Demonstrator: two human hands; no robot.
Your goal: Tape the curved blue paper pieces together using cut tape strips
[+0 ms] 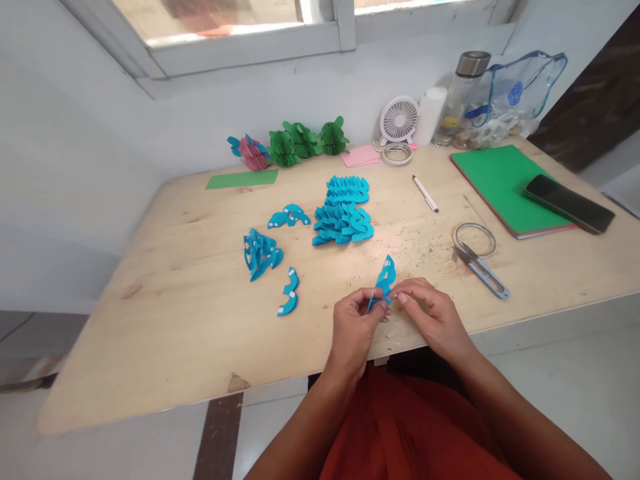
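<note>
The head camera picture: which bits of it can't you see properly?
All in the head view:
Lower part of the blue paper piece: partly covered by the left hand.
The pale speck at the fingertips of the right hand: too small to name.
Contents of the clear bag: blurred behind crumpled plastic.
Scene outside the window: blurred, bright, cut off by the top edge.

On the table (pixel 190 333), paper cut-outs (pixel 345 225) lie before 4 paper ornaments (pixel 304 141), left of a pen (pixel 425 194) and thread snips (pixel 483 273), with a smartphone (pixel 570 202) partly on a notebook (pixel 500 180) farther right and a desk fan (pixel 399 120) behind the pen.
</note>
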